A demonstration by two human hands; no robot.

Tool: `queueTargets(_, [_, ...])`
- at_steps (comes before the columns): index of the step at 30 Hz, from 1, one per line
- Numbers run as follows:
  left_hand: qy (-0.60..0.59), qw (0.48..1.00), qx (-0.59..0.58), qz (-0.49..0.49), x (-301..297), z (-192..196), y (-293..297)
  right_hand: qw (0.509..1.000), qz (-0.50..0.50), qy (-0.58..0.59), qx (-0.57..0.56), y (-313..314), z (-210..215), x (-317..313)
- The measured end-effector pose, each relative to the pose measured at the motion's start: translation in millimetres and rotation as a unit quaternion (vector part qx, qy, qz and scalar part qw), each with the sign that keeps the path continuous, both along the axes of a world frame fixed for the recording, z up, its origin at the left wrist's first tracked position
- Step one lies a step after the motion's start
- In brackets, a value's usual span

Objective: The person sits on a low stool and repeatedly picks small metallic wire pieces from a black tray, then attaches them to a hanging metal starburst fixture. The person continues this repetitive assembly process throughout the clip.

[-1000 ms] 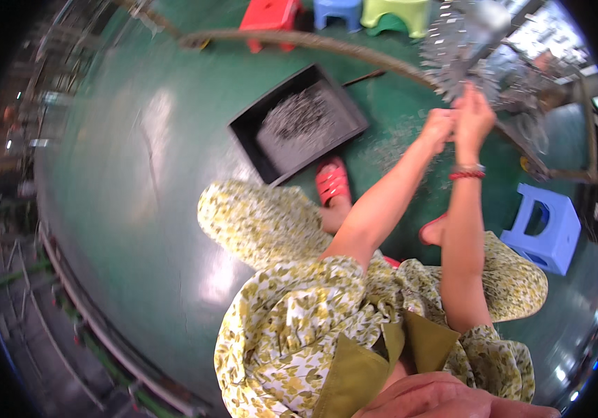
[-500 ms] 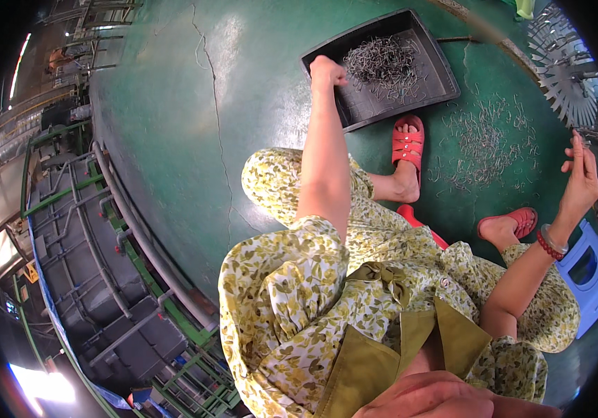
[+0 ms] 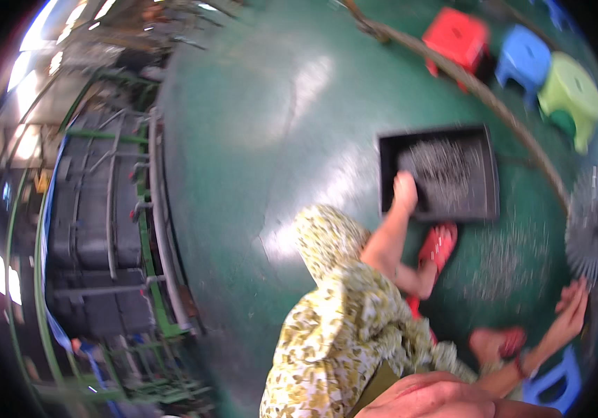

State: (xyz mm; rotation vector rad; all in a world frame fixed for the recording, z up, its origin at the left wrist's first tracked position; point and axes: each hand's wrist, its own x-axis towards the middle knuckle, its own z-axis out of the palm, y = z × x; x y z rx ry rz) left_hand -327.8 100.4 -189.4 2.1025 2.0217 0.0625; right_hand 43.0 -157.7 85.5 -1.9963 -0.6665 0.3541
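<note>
My left hand (image 3: 405, 191) reaches down into a black rectangular tray (image 3: 385, 174) on the green floor, at its near left part. Its fingers look curled, but blur hides whether they hold anything. A heap of small thin metal pieces (image 3: 447, 169) lies in the tray, just right of that hand. My right hand (image 3: 572, 306) is stretched out to the right with fingers apart, at the lower edge of a round finned metal disc (image 3: 588, 230). More thin metal pieces (image 3: 501, 268) are scattered on the floor between the tray and that hand.
My feet wear red sandals (image 3: 437, 247) below the tray. Red (image 3: 456, 38), blue (image 3: 525, 56) and green (image 3: 571, 87) stools stand beyond a hose (image 3: 480, 94). Another blue stool (image 3: 553, 380) is at lower right. A dark machine frame with green rails (image 3: 97, 223) fills the left.
A second ago both hands were together at the finned disc. My left hand then went to the tray and stays there. My right hand has come down to the disc's lower edge. The view has swung.
</note>
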Motion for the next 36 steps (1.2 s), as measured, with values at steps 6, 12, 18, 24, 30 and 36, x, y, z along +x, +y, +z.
queueTargets(6, [-0.074, 0.996, -0.01, 0.039, 0, -13, 2, 0.997, 0.061, 0.004, 0.042, 12, -5, -10])
queueTargets(12, [0.09, 0.993, -0.046, -0.061, 9, -37, 15, 0.992, 0.096, -0.079, 0.017, 13, 8, 5])
queueTargets(18, [-0.048, 0.985, -0.109, 0.127, -11, -31, 9, 0.998, 0.057, -0.008, 0.026, 2, 17, -7])
queueTargets(24, [-0.182, 0.941, 0.035, 0.284, 18, 58, 9, 0.993, -0.026, 0.084, 0.074, -16, 8, 9])
queueTargets(30, [-0.664, 0.745, -0.037, -0.05, 122, 207, -89, 0.991, 0.044, 0.05, 0.114, 6, 31, -29])
queueTargets(36, [-0.743, 0.585, -0.278, -0.169, 268, 254, -149, 0.99, 0.036, 0.068, 0.117, 9, 23, 7])
